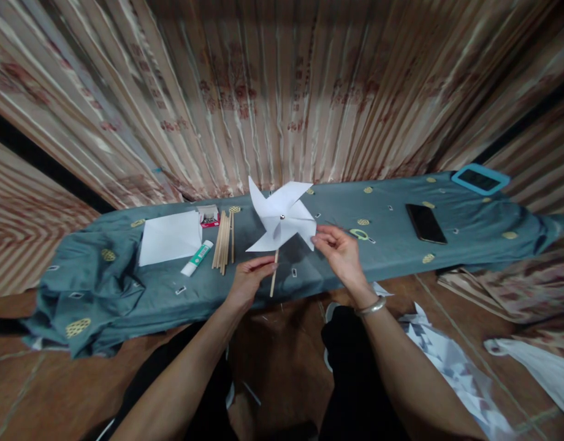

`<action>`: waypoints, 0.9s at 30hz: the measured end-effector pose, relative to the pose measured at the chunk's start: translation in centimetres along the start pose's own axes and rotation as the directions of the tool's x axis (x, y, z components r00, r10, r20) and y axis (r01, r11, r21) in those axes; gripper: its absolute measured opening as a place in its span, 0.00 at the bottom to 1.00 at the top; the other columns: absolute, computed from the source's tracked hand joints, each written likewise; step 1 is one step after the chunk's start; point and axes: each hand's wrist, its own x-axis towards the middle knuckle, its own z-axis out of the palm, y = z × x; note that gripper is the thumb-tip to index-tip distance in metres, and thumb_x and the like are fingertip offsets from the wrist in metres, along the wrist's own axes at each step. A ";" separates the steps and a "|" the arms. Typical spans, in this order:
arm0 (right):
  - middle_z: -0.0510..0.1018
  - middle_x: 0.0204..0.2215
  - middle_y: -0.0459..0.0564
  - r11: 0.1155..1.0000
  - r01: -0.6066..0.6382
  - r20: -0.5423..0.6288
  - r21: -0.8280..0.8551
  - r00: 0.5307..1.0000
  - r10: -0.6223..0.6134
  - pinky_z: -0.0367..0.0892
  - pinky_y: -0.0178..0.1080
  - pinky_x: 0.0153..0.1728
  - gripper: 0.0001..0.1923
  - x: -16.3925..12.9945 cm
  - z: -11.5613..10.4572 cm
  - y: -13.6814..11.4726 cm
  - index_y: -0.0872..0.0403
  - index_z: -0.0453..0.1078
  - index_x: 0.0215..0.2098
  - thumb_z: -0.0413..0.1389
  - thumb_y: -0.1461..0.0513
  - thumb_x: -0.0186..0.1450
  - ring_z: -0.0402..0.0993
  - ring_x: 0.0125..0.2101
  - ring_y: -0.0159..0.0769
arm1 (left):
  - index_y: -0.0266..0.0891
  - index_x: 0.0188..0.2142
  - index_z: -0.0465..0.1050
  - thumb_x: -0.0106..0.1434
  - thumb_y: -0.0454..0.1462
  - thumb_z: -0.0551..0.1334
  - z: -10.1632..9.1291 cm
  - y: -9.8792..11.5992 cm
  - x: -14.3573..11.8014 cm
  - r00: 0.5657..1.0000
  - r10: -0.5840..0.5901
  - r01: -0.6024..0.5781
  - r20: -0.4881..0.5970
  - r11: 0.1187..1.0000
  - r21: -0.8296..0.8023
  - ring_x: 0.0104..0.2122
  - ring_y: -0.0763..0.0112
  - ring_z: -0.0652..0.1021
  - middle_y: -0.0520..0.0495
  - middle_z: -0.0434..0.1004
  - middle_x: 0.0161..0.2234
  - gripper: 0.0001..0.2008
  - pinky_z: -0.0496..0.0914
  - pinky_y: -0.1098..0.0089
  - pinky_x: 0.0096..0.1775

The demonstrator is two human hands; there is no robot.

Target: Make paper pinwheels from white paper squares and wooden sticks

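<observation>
Two bare forearms reach from the bottom edge toward the cloth-covered bench [401, 257]; the left hand [247, 283] has thumb and fingertips pinched shut on the wooden stick [274, 275], gripping just below the white paper pinwheel [282, 215]. The right hand [341, 254], a metal bangle [371, 306] on its wrist, closes its fingertips on the lower right blade's edge. The pinwheel stands upright above the bench, between a bundle of sticks [223, 239] and a dark phone [425, 223].
</observation>
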 end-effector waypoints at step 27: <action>0.80 0.22 0.45 0.991 -0.132 0.392 0.026 0.913 0.112 0.67 0.35 0.27 0.17 -3.1 3.8 -0.9 0.53 0.73 0.33 0.65 0.50 0.53 0.74 0.23 0.32 | 0.39 0.31 0.83 0.39 0.43 0.76 -0.1 0.1 0.0 0.996 0.084 -0.083 0.037 0.996 -0.039 0.33 0.67 0.78 0.47 0.83 0.31 0.18 0.69 0.65 0.45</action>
